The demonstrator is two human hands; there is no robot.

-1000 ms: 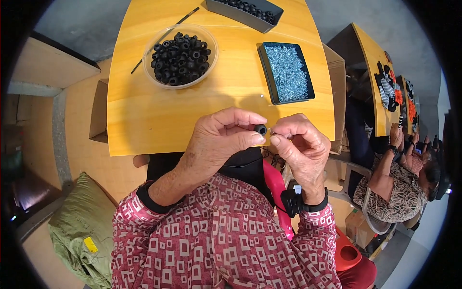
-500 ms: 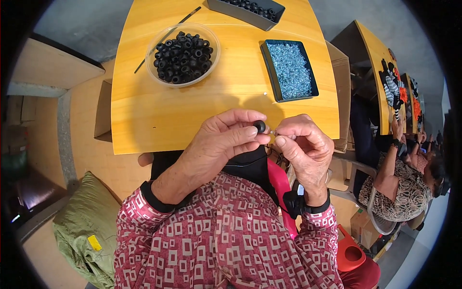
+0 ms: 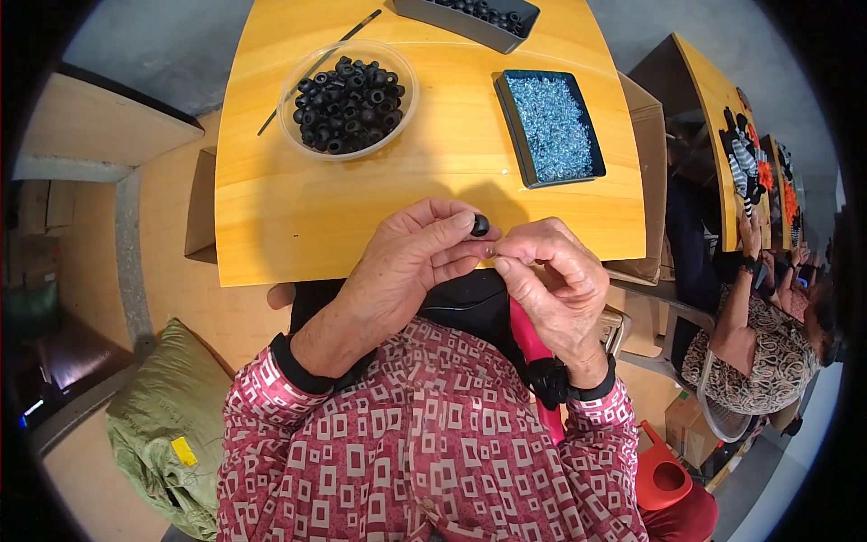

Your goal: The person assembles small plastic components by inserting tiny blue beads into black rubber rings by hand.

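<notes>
My left hand (image 3: 406,248) pinches a round black rubber-like piece (image 3: 480,225) between thumb and fingers. Close against its lower fingertips, my right hand (image 3: 562,285) has thumb and forefinger pressed together on a tiny clear piece (image 3: 490,252), partly hidden. Both hands are over the table's near edge. Beyond the left hand stands a clear round bowl (image 3: 412,113) heaped with black hollow pieces (image 3: 348,108) like the held one. A dark rectangular tray (image 3: 517,135) full of small clear bluish pieces (image 3: 553,122) lies beyond the right hand.
A grey tray (image 3: 465,32) of black pieces sits at the table's (image 3: 461,117) far edge. One thin black stick (image 3: 363,25) lies partly behind the bowl. Cardboard boxes (image 3: 643,163) flank the table. A green sack (image 3: 172,434) is at left; another person (image 3: 754,352) sits at right.
The right hand has moved slightly left, closer to the left fingertips. The black piece has shifted a little up and left in the left hand.
</notes>
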